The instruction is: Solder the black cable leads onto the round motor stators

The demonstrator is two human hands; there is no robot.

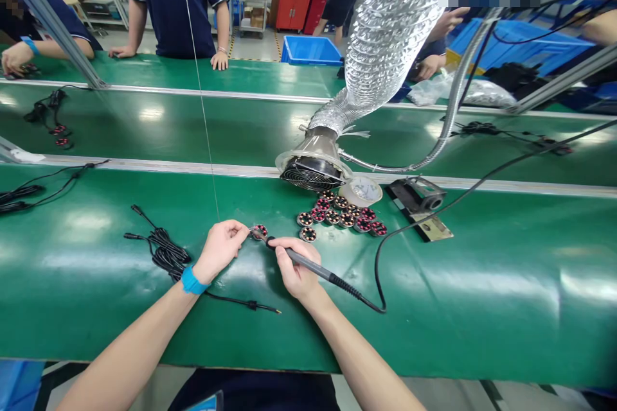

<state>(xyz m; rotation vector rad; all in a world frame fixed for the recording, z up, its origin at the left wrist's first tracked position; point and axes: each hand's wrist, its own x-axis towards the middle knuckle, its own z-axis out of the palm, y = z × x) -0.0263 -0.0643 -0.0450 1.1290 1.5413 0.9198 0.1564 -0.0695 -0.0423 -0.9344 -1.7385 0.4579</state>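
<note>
My right hand (297, 268) is closed around a grey soldering iron (308, 263), its tip at a small round coil part (259, 231) with red windings on the green table. Pinched at the left edge of that part, my left hand (224, 245) holds a thin wire (207, 135) that appears to come down from above; its end at the fingertips is too small to make out. A blue band (193, 280) circles my left wrist. Several similar coil parts (332, 215) lie in a group to the right. Left of my left hand is a coiled black cable (168, 253).
A fume duct (315, 157) with a black fan hangs just beyond my hands. A tape roll (361, 191) and an iron stand (419, 202) are at the right, with the iron's cord looping nearby. People stand across the green conveyor (216, 135).
</note>
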